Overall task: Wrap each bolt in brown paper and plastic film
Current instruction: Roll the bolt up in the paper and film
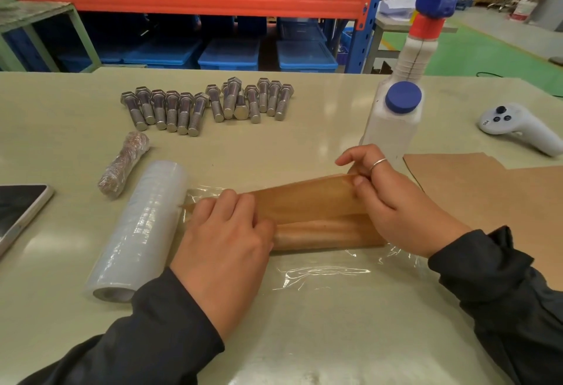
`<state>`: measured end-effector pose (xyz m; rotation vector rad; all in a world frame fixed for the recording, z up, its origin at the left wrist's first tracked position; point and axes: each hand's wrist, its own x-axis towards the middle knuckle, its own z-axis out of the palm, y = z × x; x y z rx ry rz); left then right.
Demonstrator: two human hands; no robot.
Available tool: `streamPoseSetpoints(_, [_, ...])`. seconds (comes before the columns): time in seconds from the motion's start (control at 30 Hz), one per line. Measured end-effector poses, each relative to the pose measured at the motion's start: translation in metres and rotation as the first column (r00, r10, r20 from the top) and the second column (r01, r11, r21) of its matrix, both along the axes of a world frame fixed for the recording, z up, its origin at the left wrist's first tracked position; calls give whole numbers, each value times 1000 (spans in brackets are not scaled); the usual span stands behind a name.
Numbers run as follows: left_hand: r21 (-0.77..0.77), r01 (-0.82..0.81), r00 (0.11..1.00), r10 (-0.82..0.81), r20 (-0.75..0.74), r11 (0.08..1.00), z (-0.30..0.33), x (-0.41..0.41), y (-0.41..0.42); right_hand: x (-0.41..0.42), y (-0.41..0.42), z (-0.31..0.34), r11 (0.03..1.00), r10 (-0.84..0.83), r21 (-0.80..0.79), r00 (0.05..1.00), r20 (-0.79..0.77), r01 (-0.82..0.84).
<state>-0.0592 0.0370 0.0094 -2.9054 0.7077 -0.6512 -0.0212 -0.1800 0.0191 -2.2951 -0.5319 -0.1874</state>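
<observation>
A sheet of brown paper point(307, 198) lies partly rolled into a tube point(323, 232) on a spread piece of clear plastic film point(323, 275). What is inside the roll is hidden. My left hand point(225, 235) curls over the roll's left end and grips it. My right hand point(393, 198) pinches the paper's far right edge between thumb and fingers. Several bare steel bolts point(207, 104) lie in a row at the back of the table. One wrapped bolt point(123, 163) lies left of the film roll point(140, 229).
A white spray bottle with a blue head point(405, 79) stands just behind my right hand. More brown paper sheets point(493, 189) lie at right, a white controller point(515, 127) beyond them. A phone point(18, 211) sits at the left edge.
</observation>
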Motion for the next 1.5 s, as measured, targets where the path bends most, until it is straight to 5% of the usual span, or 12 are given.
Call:
streamPoseSetpoints(0.33, [-48, 16, 996, -11, 90, 999, -6, 0, 2, 0, 9, 4, 977, -15, -208, 965, -262, -41])
streamPoseSetpoints(0.6, [-258, 23, 986, 21, 166, 966, -5, 1, -1, -4, 12, 5, 992, 121, -3, 941, -314, -129])
streamPoseSetpoints(1.07, [-294, 75, 991, -105, -88, 953, 7, 10, 9, -7, 12, 6, 988, 148, -5, 937, -318, -157])
streamPoseSetpoints(1.5, [-19, 96, 950, -97, -297, 995, 26, -8, 4, -14, 5, 16, 908, 233, -260, 912, -337, -328])
